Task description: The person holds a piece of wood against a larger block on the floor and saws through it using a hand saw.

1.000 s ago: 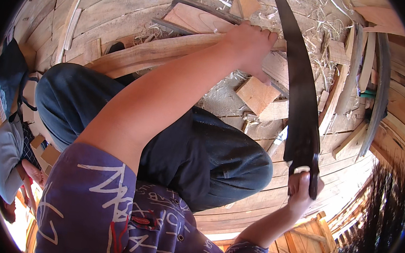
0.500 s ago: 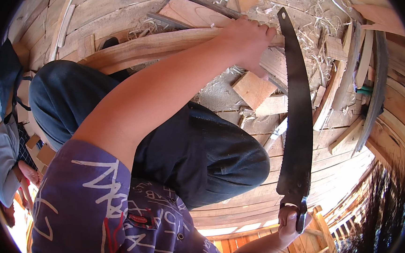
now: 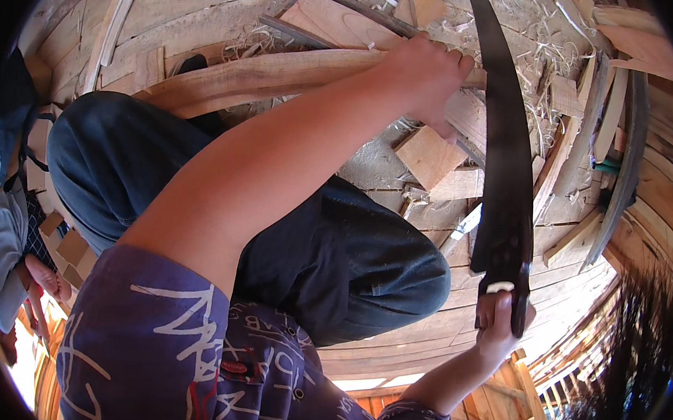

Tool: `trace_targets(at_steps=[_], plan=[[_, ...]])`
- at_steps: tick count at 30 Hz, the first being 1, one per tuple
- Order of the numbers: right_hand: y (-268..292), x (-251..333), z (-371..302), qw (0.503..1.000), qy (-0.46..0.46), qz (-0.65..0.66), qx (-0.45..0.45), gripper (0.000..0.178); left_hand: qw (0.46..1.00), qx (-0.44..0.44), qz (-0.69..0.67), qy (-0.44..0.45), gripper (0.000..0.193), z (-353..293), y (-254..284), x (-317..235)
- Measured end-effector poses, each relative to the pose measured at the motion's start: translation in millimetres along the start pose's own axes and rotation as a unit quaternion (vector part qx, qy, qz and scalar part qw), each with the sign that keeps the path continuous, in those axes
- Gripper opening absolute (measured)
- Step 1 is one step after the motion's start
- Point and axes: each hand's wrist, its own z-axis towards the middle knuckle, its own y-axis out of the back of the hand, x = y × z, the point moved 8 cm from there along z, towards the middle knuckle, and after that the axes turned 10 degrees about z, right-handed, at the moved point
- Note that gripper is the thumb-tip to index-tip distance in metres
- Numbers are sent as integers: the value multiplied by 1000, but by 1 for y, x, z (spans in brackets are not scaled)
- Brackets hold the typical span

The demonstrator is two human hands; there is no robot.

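Observation:
A large hand saw (image 3: 508,159) with a dark, slightly curved blade points away from me, its tip close to the top edge of the view. My right hand (image 3: 498,324) is wrapped round its handle. Across the floor lies a long, curved wooden plank (image 3: 260,81). Over its right end my left hand (image 3: 431,80) is closed, fingers on the far side and thumb on the near side. The blade passes just right of that end; whether its teeth touch the wood I cannot tell. The plank's underside is hidden.
Beyond the plank lies a flat board (image 3: 338,21). Small wood offcuts (image 3: 431,156) and curly shavings (image 3: 532,36) litter the plank floor. Long strips (image 3: 629,152) lean at the right. At the far left another person's hand (image 3: 44,277) shows. My bent knees flank the work.
My right hand has pushed the saw forward, away from me, so its handle sits higher in view. My left hand keeps its hold on the plank; the view has shifted slightly.

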Motion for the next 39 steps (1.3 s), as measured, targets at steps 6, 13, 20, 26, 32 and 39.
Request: trace_targets(at_steps=[6, 13, 20, 26, 32, 39], plan=[[33, 9, -76, 999, 39, -12, -9, 44, 1000, -7, 10, 6, 91, 0, -4, 4], [-10, -8, 24, 999, 37, 11, -4, 43, 1000, 5, 5, -4, 92, 4, 1, -1], [-21, -7, 24, 998, -34, -46, -2, 41, 1000, -12, 11, 15, 88, -5, 1, 7], [52, 16, -81, 998, 22, -39, -36, 48, 999, -41, 12, 3, 86, 6, 1, -5], [29, 5, -39, 994, -20, -89, -52, 54, 1000, -12, 23, 17, 86, 1, 0, 0], [-9, -2, 40, 999, -34, 2, -18, 50, 1000, -9, 4, -6, 85, 1, -1, -12]])
